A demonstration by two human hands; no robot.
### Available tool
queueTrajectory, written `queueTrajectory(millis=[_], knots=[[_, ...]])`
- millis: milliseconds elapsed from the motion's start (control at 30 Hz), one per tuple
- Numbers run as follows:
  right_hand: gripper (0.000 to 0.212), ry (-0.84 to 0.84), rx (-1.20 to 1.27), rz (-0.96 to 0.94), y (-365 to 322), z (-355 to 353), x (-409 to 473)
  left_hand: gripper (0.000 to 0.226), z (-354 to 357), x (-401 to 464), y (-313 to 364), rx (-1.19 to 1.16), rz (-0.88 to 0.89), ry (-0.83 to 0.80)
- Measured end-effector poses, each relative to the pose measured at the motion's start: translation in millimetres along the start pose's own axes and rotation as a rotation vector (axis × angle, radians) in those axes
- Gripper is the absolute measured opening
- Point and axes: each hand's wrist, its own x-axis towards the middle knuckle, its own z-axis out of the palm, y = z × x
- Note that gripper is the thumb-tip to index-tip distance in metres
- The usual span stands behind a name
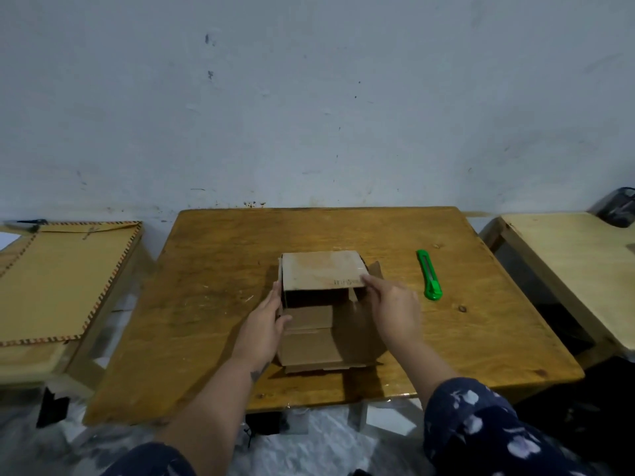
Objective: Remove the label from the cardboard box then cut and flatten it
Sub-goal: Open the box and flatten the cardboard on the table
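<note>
Cardboard box (pixel 323 273) sits near the centre of the wooden worktop (pixel 213 304), open side toward the person, its flaps (pixel 319 341) spread flat on the wood in front of it. Top panel carries a small dark printed mark (pixel 345 282) near the right front corner; too blurred to read. No brand legible anywhere.

Left hand (pixel 266 324) lies flat against the box's left wall, fingers extended and together, thumb on the lower flap. Right hand (pixel 391 310) reaches to the top front right corner, index fingertip touching the edge beside the printed mark; remaining fingers loosely curled, nothing clamped.

Green utility knife (pixel 429 274) lies on the worktop right of the box, apart from both hands.

Worktop: varnished, scratched. Behind it a scuffed pale wall (pixel 309 97). A lighter table (pixel 567 262) stands at right, another at left bearing a brown board (pixel 62 283) with patterned edging.
</note>
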Motion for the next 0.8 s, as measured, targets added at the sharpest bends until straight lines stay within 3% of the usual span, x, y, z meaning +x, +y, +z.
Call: queueTrajectory(millis=[67, 200, 333, 400, 600, 800], knots=[[0.029, 0.089, 0.114, 0.014, -7, -8, 12, 0.065, 2, -1, -1, 0.0, 0.004, 0.019], [0.03, 0.104, 0.28, 0.138, -29, -20, 59, 0.066, 3, 1, -1, 0.015, 0.009, 0.038], [0.016, 0.188, 0.382, 0.194, -47, -10, 109, 0.068, 4, -1, -6, 0.007, -0.007, 0.05], [0.021, 0.134, 0.373, 0.187, -48, 4, 124, 0.069, 4, -2, -9, -0.011, -0.012, 0.054], [0.064, -0.084, 0.294, 0.166, -24, 58, 136, 0.071, 4, -1, -10, 0.008, -0.053, 0.058], [0.059, -0.107, 0.327, 0.14, -12, 73, 180, 0.073, 9, 7, -7, 0.012, -0.097, 0.075]])
